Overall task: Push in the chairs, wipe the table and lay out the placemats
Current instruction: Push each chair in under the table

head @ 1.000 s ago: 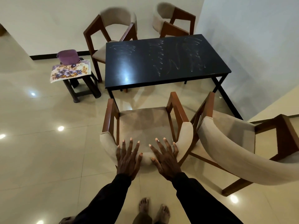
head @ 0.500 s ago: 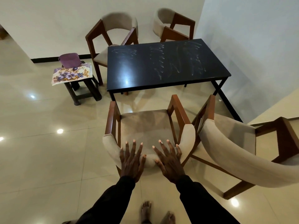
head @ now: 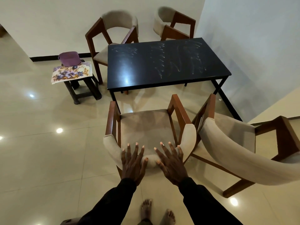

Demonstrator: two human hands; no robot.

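Black table (head: 162, 65), streaky top. Beige wood chairs: near chair (head: 146, 125) & rt chair (head: 227, 151) pulled out off near edge; far-left chair (head: 120, 18), far-right chair (head: 162, 18) by far edge. Floral placemats (head: 71, 73) on stool (head: 86, 94).

purple tub (head: 69, 58) on dark stool (head: 86, 95) | glossy tiled floor (head: 40, 159) | white wall (head: 251, 46)

We saw a black table (head: 162, 65) streaked with pale, wavy smears. The chairs (head: 146, 127) had reddish-brown wooden frames and beige cushions. The stool (head: 84, 93) was dark brown, the placemat (head: 71, 73) cream with purple flowers and golden-brown leaves, and the tub (head: 69, 58) purple. The floor (head: 40, 159) was glossy cream tile, the walls (head: 56, 21) white, the skirting (head: 45, 58) black, and our sleeves (head: 113, 200) black.
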